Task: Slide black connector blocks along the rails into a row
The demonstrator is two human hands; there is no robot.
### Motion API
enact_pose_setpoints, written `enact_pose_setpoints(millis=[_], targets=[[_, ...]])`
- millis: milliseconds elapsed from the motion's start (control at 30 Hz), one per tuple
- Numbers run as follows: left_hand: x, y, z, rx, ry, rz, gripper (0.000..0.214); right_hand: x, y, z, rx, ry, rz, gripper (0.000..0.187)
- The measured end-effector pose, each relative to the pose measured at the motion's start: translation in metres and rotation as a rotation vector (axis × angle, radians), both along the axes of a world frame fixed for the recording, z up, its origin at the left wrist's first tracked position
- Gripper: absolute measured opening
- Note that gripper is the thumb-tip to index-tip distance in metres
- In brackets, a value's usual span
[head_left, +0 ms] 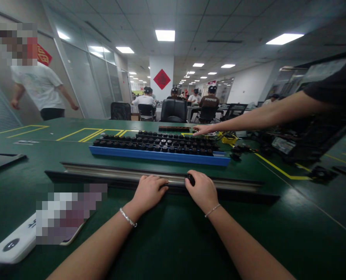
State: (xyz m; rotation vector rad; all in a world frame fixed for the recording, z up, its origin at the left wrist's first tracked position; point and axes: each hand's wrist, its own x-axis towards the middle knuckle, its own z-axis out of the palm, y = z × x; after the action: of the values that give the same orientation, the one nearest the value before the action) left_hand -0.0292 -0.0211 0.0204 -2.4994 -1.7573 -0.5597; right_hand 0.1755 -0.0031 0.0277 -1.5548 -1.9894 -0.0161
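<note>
Your left hand (150,191) is resting partly open on the rail (177,180); your right hand (202,190) is apparently pinching a black part (191,179).

the ceiling (187,23) is made of big pale squares. a bright light (165,35) shines at 12 o'clock, and another lamp (285,39) glows at 2 o'clock. a white post (168,64) at 12 o'clock has a red diamond (161,79) on it. lower down is a big black chair (174,111). a glass wall (79,77) stands at 10 o'clock, and a white wall (245,87) at 2 o'clock.
</note>
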Motion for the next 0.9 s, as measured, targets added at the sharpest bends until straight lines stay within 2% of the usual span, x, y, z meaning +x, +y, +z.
enact_pose_setpoints(millis=[633, 900], targets=[[0.0, 0.001, -0.001, -0.008, -0.036, 0.009, 0.021, 0.012, 0.002, -0.004, 0.013, -0.032, -0.044, 0.027], [0.001, 0.001, -0.001, 0.002, -0.029, 0.007, 0.021, 0.015, 0.0, 0.001, -0.003, -0.053, -0.088, 0.026]])
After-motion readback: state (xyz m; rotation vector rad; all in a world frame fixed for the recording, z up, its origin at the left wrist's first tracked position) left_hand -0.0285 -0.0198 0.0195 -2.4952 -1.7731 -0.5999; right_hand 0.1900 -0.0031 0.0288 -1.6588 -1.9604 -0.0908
